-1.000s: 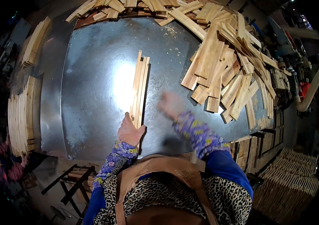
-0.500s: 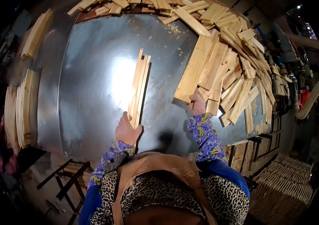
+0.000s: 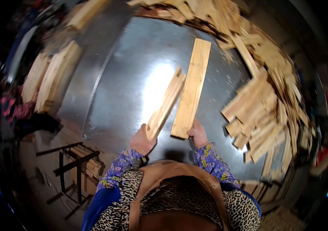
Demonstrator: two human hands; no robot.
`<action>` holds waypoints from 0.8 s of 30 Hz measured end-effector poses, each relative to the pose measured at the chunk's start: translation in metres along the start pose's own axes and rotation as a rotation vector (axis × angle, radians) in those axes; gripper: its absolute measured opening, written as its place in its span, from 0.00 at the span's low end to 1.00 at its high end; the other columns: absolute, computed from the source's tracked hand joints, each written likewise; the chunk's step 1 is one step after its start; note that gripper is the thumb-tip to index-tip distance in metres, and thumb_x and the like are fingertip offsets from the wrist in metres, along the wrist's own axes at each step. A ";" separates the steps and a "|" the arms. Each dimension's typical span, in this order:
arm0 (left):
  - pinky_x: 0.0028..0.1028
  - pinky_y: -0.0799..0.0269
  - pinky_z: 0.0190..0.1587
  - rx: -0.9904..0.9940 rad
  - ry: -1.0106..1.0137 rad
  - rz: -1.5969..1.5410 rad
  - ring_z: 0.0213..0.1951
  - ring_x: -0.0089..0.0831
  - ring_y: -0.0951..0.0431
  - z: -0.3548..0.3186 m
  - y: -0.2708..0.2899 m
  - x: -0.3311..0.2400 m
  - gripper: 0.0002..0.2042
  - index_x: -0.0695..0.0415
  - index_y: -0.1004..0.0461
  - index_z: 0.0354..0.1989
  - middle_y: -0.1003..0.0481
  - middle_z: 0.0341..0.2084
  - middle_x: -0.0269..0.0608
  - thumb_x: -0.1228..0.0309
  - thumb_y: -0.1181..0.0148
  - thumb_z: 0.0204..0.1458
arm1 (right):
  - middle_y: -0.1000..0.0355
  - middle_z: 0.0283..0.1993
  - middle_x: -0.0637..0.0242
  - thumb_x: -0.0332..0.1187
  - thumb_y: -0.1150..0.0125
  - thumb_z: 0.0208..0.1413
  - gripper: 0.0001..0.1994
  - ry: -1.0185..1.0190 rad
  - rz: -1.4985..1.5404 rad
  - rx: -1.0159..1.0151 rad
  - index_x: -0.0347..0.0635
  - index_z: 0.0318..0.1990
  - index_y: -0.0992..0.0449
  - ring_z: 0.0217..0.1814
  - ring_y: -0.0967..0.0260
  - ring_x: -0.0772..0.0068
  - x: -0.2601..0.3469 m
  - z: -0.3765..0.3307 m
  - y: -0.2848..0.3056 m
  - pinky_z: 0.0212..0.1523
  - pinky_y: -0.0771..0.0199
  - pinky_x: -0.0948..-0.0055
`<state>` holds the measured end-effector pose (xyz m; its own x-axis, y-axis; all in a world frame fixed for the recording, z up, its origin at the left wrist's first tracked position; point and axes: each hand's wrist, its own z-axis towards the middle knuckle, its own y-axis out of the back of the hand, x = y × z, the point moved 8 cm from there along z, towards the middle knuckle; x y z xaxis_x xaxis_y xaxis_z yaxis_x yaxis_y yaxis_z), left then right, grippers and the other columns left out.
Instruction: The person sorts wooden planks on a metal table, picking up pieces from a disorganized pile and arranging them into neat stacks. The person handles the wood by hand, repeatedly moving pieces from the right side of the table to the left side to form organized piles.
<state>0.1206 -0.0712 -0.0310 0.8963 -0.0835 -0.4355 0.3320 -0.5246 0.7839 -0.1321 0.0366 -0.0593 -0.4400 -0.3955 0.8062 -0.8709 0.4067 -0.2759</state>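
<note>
My left hand (image 3: pixel 142 139) is closed round the near end of a small stack of narrow wooden strips (image 3: pixel 166 103), which slants away to the right over the metal table. In my right hand (image 3: pixel 197 134) is the near end of a wider, pale wooden board (image 3: pixel 193 86), gripped at its right edge with the thumb on top. Board and strips lie side by side with a narrow gap between them, nearly meeting at the strips' far end. Motion blur keeps me from seeing how many strips there are.
A shiny metal table (image 3: pixel 121 84) spreads beneath my hands. Loose boards (image 3: pixel 254 109) heap along its right side, with more wood (image 3: pixel 194 11) at the far edge. Stacked boards (image 3: pixel 58 75) stand at the left, near another person's sleeve (image 3: pixel 17 107). A dark metal frame (image 3: pixel 77 165) stands lower left.
My right hand has drawn the wide board off the right-hand pile to the middle, beside the strips. The strips in my left hand have tilted rightward. The whole view has turned.
</note>
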 end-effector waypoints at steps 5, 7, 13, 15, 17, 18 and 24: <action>0.53 0.17 0.45 -0.285 -0.170 0.014 0.42 0.64 0.15 -0.008 0.021 0.044 0.29 0.55 0.26 0.60 0.16 0.39 0.59 0.57 0.29 0.51 | 0.25 0.70 0.55 0.23 0.49 0.61 0.35 0.199 0.139 0.420 0.31 0.79 0.39 0.71 0.26 0.64 0.062 0.126 -0.153 0.74 0.30 0.64; 0.51 0.16 0.43 -0.406 -0.148 -0.028 0.40 0.61 0.14 -0.026 0.025 0.033 0.32 0.56 0.22 0.59 0.15 0.36 0.56 0.60 0.25 0.43 | 0.22 0.60 0.55 0.25 0.42 0.64 0.27 0.341 0.211 0.494 0.33 0.71 0.31 0.59 0.20 0.64 0.110 0.206 -0.202 0.62 0.18 0.59; 0.52 0.21 0.59 0.043 -0.002 0.011 0.58 0.61 0.19 -0.001 -0.002 0.039 0.47 0.59 0.35 0.73 0.20 0.55 0.60 0.55 0.21 0.44 | 0.21 0.57 0.37 0.44 0.35 0.57 0.38 0.684 -0.713 -0.130 0.36 0.73 0.35 0.62 0.25 0.33 0.230 0.287 -0.211 0.63 0.24 0.44; 0.52 0.21 0.59 -0.071 -0.144 0.085 0.58 0.61 0.19 0.011 -0.012 0.047 0.48 0.61 0.37 0.73 0.21 0.56 0.61 0.56 0.21 0.44 | 0.23 0.60 0.39 0.45 0.36 0.59 0.41 0.570 -0.864 -0.108 0.38 0.78 0.39 0.63 0.25 0.35 0.217 0.246 -0.168 0.66 0.26 0.44; 0.52 0.21 0.59 -0.134 -0.176 0.120 0.58 0.61 0.19 0.016 -0.009 0.044 0.48 0.63 0.38 0.73 0.22 0.56 0.62 0.56 0.20 0.44 | 0.22 0.61 0.40 0.42 0.33 0.58 0.40 0.621 -0.942 -0.221 0.38 0.76 0.36 0.65 0.25 0.37 0.194 0.198 -0.078 0.67 0.26 0.44; 0.52 0.21 0.59 -0.100 -0.149 0.136 0.57 0.61 0.19 0.028 -0.017 0.050 0.48 0.64 0.37 0.72 0.21 0.56 0.62 0.56 0.20 0.44 | 0.22 0.61 0.40 0.38 0.30 0.55 0.38 0.595 -0.932 -0.396 0.37 0.74 0.32 0.65 0.25 0.38 0.159 0.174 -0.014 0.69 0.27 0.44; 0.46 0.21 0.59 -0.042 -0.146 0.058 0.57 0.59 0.18 0.041 -0.012 0.001 0.42 0.66 0.35 0.71 0.21 0.57 0.61 0.52 0.26 0.54 | 0.29 0.71 0.48 0.45 0.31 0.59 0.34 -0.044 -1.249 -0.792 0.37 0.70 0.29 0.72 0.30 0.44 0.040 -0.005 0.183 0.73 0.30 0.49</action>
<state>0.1052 -0.0997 -0.0587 0.8631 -0.2368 -0.4461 0.2955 -0.4795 0.8263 -0.3081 0.0992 -0.0754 0.4686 -0.8378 0.2803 -0.3445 0.1189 0.9312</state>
